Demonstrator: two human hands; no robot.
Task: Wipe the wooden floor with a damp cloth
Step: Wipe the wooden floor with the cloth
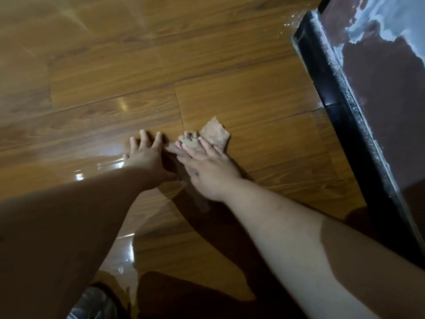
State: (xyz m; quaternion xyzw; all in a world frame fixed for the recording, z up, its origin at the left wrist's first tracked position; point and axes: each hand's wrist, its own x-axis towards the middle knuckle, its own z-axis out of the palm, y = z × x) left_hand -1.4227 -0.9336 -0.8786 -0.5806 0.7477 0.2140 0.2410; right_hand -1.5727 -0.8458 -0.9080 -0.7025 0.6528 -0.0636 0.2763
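Note:
A small brownish cloth [215, 132] lies flat on the glossy wooden floor [230, 88], a corner of it poking out beyond my fingertips. My right hand [204, 166] presses down on the cloth with straight fingers spread over its near part. My left hand [147, 155] rests flat on the bare boards just left of the cloth, fingers splayed, holding nothing. Most of the cloth is hidden under my right hand.
A dark cabinet base with a dusty black edge [340, 93] runs along the right side, close to the cloth. Wet shiny patches [108, 164] show on the boards near my left wrist. Grey clothing [92, 302] shows at the bottom left.

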